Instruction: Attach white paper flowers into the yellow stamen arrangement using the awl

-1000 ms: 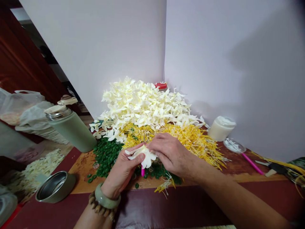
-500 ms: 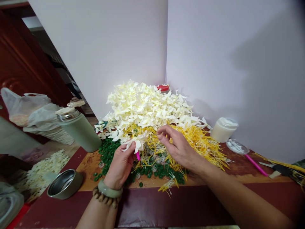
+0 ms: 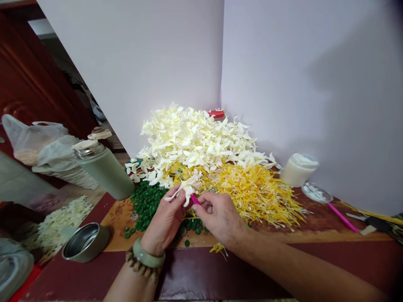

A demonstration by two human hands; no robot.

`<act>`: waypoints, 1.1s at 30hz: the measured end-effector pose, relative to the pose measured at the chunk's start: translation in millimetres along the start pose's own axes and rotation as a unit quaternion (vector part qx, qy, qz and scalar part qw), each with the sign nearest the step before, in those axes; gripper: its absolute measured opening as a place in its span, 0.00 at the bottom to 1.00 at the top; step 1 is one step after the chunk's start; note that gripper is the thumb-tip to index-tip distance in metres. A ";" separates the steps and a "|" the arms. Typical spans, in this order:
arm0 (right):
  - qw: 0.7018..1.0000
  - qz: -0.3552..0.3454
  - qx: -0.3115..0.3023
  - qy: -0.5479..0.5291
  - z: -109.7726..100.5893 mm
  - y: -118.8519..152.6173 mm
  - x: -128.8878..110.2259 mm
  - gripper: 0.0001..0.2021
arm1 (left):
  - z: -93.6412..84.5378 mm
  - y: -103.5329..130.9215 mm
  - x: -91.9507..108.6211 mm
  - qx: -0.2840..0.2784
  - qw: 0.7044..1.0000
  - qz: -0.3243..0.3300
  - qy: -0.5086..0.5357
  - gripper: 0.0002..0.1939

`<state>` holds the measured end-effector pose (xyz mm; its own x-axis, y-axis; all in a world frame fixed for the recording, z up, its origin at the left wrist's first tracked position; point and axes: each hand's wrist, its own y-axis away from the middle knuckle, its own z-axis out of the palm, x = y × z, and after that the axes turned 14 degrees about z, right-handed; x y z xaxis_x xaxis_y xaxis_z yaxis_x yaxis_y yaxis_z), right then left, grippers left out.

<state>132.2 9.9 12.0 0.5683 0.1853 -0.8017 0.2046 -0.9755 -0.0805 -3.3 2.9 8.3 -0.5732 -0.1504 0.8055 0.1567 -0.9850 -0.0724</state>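
My left hand (image 3: 168, 216), with a jade bangle and a beaded bracelet at the wrist, pinches a white artificial flower (image 3: 188, 186) by its petals. Just right of it, my right hand (image 3: 218, 216) is closed on a short pink stick (image 3: 195, 199), whose tip meets the flower's underside. Behind both hands rises a big heap of white flowers (image 3: 198, 138). Yellow stamens with pale tips (image 3: 258, 195) are piled to the right of centre, partly behind my right hand. Small green pieces (image 3: 146, 205) lie scattered at the left, some hidden under my hands.
A green thermos (image 3: 105, 170) and a metal-lined cup (image 3: 85, 242) stand on the left. At the right are a white jar (image 3: 299, 170), a small dish of white paste (image 3: 315, 193), a pink rod (image 3: 343, 218) and scissors (image 3: 376, 223). Plastic bags (image 3: 40, 142) lie beyond the table.
My right hand has come down and left from above the stamens and closed on the pink stick. The flower in my left hand has shifted slightly right and tilted.
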 end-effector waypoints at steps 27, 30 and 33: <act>0.931 -0.193 0.183 0.251 -4.7 3.4 4.1 0.07 | -7.9 -3.5 2.9 -0.006 0.999 0.010 0.035 0.06; 0.935 -0.200 0.178 0.234 -3.9 1.3 5.1 0.08 | -8.2 -4.9 2.5 -0.011 0.999 0.011 0.041 0.06; 0.938 -0.199 0.176 0.221 -3.0 0.1 6.0 0.09 | -7.9 -5.9 2.6 -0.009 0.999 0.009 0.038 0.07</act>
<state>137.9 11.2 8.9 0.7933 0.4989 -0.3490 0.2388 -0.7822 -0.5754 -12.1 7.7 6.1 -0.6300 -0.1740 0.7569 0.1543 -0.9832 -0.0976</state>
